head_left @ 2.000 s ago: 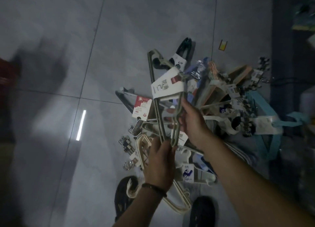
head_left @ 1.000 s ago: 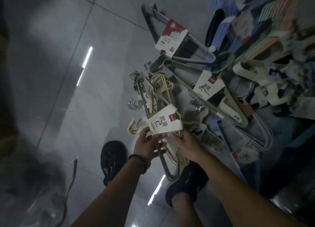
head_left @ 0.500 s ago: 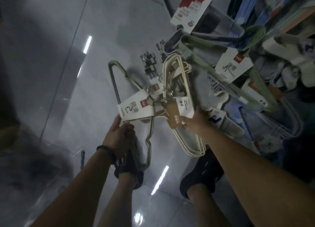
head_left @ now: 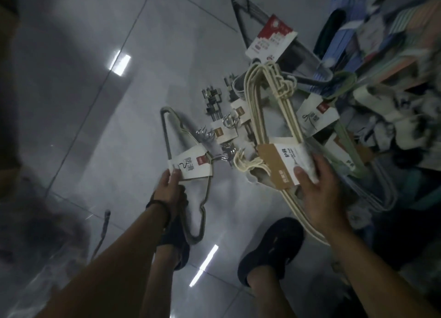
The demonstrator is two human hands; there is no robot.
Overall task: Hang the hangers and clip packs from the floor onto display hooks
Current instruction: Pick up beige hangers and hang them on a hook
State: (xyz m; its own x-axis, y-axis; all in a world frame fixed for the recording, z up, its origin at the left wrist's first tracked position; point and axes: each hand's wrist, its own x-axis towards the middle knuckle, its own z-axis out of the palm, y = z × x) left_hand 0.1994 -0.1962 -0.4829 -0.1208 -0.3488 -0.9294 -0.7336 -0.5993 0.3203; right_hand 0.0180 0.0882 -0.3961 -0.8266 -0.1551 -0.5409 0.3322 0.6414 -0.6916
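The cream hanger bundle (head_left: 256, 102) is held together by a brown-and-white card sleeve (head_left: 284, 167), which wraps its several thin hangers into one set, with their hooks bunched just left of the sleeve. The right hand (head_left: 319, 191) grips the bundle at that sleeve, with the thumb pressed on the card's face and the fingers curled behind it. Left of the bundle, the left hand (head_left: 170, 186) pinches a grey-green hanger pack (head_left: 165, 131) by its white label (head_left: 191, 167), thumb on top of the card; this label bands those hangers together in the same way. A dark wristband (head_left: 158, 205) sits on that wrist. Whether the low end of either pack touches the grey tiled floor (head_left: 95, 66) cannot be told. Just left of the bundle's upper half, small metal clip packs (head_left: 213, 100) lie on the floor with chrome hooks (head_left: 230, 121) beside them; their cards are too small to read. Past the bundle's top lies a dark hanger pack (head_left: 269, 43) banded by a red-and-white card. Right of the bundle is a green hanger pack (head_left: 317, 117) with a white label, partly covered by the bundle and the right hand. Further right, a heap of mixed goods (head_left: 393, 55) is blurred and cut off by the frame's edges, so its items cannot be told apart. Below the bundle stand the right shoe (head_left: 272, 246) and the left shoe (head_left: 177, 246), the latter largely hidden behind the left forearm. The corner furthest from the bundle, at lower left, is a dark smear.
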